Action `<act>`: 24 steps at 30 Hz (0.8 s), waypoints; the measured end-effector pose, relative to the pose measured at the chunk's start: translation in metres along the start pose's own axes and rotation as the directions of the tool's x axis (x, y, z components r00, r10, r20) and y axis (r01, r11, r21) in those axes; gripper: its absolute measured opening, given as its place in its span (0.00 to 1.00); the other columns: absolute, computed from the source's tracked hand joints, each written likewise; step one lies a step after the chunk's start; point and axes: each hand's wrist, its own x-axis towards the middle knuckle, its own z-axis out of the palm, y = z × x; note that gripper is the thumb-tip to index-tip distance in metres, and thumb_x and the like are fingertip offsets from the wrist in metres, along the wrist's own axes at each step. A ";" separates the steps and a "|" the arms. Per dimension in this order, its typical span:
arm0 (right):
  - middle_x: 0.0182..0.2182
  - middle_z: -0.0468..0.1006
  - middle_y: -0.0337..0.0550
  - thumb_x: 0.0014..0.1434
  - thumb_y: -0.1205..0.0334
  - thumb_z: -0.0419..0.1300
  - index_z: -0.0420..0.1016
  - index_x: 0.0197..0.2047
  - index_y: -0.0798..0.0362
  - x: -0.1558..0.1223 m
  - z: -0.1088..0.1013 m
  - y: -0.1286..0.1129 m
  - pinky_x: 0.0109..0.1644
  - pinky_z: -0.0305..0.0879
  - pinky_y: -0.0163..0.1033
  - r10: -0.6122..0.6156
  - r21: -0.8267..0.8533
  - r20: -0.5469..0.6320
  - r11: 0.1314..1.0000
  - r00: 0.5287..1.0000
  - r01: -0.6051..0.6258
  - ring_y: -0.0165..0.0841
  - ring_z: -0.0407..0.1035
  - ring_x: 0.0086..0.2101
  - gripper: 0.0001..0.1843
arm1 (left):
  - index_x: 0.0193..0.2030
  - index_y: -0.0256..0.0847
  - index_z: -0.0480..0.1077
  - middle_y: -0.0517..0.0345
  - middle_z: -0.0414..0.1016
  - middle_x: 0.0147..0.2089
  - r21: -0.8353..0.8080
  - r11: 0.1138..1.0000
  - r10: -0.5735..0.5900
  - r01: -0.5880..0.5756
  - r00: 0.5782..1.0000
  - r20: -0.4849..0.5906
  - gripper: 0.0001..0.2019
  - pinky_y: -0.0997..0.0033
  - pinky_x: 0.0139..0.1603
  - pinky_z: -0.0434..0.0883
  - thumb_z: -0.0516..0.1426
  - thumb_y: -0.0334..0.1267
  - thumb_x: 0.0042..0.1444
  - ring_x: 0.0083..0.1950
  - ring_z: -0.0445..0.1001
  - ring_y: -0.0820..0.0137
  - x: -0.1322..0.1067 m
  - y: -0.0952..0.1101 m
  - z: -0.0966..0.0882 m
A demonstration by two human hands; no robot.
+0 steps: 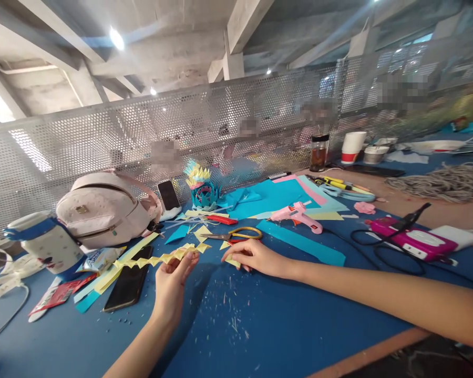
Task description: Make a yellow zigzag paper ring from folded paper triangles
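Note:
My left hand (pixel 172 283) pinches a yellow paper strip (pixel 153 260) folded into a zigzag row of points, which stretches leftward above a dark phone (pixel 128 286). Low over the blue table, my right hand (pixel 256 257) has its fingers bent around a small piece of yellow paper (pixel 232 261), partly hidden by them. Scissors (pixel 246 232) with yellow and red handles lie just behind that hand. More yellow paper (pixel 202 233) is between the hands, farther back. A pointed paper ornament (pixel 205 194) in teal, yellow and pink stands at the back.
A pink glue gun (pixel 296 216) trails a black cord toward a magenta device (pixel 413 239). Blue paper sheets (pixel 270 199) and a red cutter (pixel 222 219) lie behind my hands. A pink backpack (pixel 102 210) and a white-and-blue bottle (pixel 49 244) stand left, before a perforated metal screen (pixel 134 136).

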 end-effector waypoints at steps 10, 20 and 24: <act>0.31 0.70 0.41 0.66 0.60 0.51 0.76 0.56 0.53 -0.007 -0.006 0.008 0.32 0.58 0.32 -0.104 -0.024 0.024 0.994 0.994 0.104 0.28 0.62 0.28 0.20 | 0.30 0.33 0.78 0.52 0.82 0.33 0.016 1.000 -0.027 0.027 1.000 -0.007 0.12 0.75 0.45 0.79 0.73 0.35 0.40 0.38 0.82 0.68 0.001 -0.002 0.002; 0.40 0.77 0.44 0.62 0.54 0.60 0.78 0.52 0.50 -0.007 -0.004 0.011 0.41 0.67 0.35 -0.097 0.102 -0.026 0.990 0.995 0.099 0.32 0.72 0.37 0.17 | 0.31 0.31 0.77 0.50 0.83 0.34 0.016 0.999 -0.039 0.039 0.999 -0.008 0.12 0.75 0.44 0.79 0.72 0.32 0.41 0.38 0.82 0.68 0.002 -0.005 0.002; 0.40 0.79 0.44 0.58 0.54 0.65 0.77 0.49 0.53 -0.006 -0.001 0.015 0.43 0.69 0.37 -0.060 0.198 -0.051 0.978 0.997 0.069 0.34 0.74 0.40 0.18 | 0.31 0.32 0.78 0.52 0.82 0.33 0.020 0.999 -0.028 0.028 1.000 -0.008 0.09 0.75 0.43 0.79 0.71 0.31 0.43 0.37 0.82 0.68 0.001 -0.005 0.002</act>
